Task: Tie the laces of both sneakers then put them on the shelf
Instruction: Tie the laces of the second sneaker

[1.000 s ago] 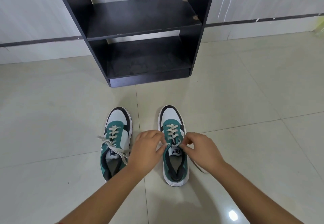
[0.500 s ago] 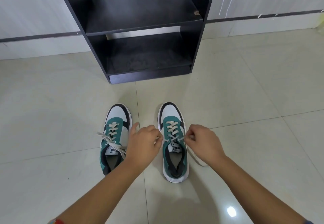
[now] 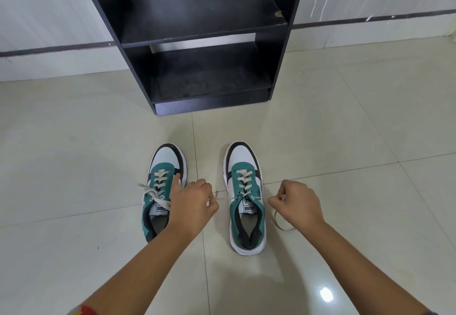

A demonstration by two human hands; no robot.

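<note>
Two teal, white and black sneakers stand side by side on the tiled floor, toes pointing at the shelf. The right sneaker [image 3: 244, 216] has its white lace [image 3: 260, 198] stretched taut to both sides across the tongue. My left hand [image 3: 192, 206] pinches one lace end between the shoes; my right hand [image 3: 297, 203] pinches the other end on the shoe's right, with slack looping on the floor behind it. The left sneaker [image 3: 161, 184] lies partly under my left wrist, its laces loose and spilling over its left side. The black shelf [image 3: 202, 28] stands ahead, both boards bare.
Pale glossy floor tiles [image 3: 357, 129] surround the shoes. A white wall with a dark stripe [image 3: 49, 49] runs behind the shelf. A bright lamp reflection [image 3: 326, 293] shows on the floor near my right forearm.
My hands have moved apart from the middle of the right sneaker, pulling its lace ends out sideways until the lace is tight.
</note>
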